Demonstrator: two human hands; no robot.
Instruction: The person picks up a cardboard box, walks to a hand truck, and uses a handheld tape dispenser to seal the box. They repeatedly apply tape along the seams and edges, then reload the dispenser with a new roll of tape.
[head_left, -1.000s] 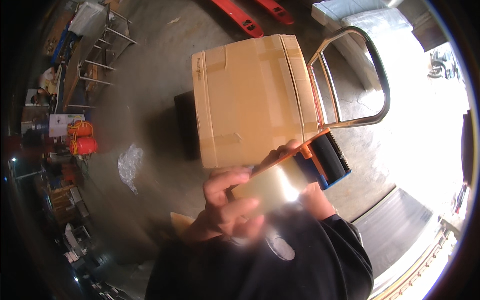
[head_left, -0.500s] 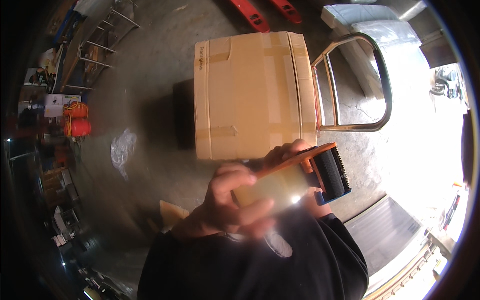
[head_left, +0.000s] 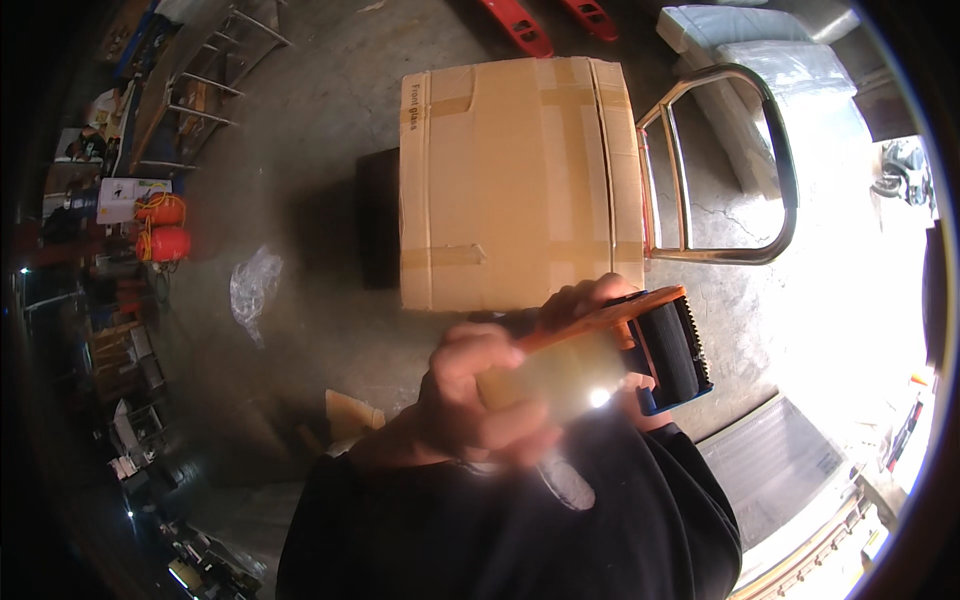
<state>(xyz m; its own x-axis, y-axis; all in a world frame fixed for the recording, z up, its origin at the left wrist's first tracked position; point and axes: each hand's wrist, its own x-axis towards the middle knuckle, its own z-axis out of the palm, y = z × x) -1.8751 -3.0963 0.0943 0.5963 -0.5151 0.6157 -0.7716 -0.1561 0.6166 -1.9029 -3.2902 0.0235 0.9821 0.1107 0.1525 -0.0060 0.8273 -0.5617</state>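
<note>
Close in front of my chest is a tape dispenser (head_left: 668, 352) with an orange side plate, blue edges, a black roller and a toothed cutter facing right. A wide yellowish tape roll (head_left: 565, 372) sits in it, partly blurred by a bright glare. My left hand (head_left: 470, 390) grips the left end of the roll, thumb and fingers curled around it. Behind the dispenser, my right hand (head_left: 588, 296) is wrapped round it; its fingers show at the top and part of it below, the rest hidden. Just beyond both hands stands a large taped cardboard box (head_left: 510, 180).
A metal-tube cart handle (head_left: 785, 170) rises right of the box, near wrapped slabs (head_left: 780, 75). Red pallet-jack forks (head_left: 520, 25) lie beyond. Crumpled clear plastic (head_left: 255, 290) is on the floor at left, near red canisters (head_left: 163, 243). A cardboard scrap (head_left: 352, 415) lies nearer.
The whole view has shifted slightly, with the box now a little further right and up. Both hands keep their hold on the dispenser and roll.
</note>
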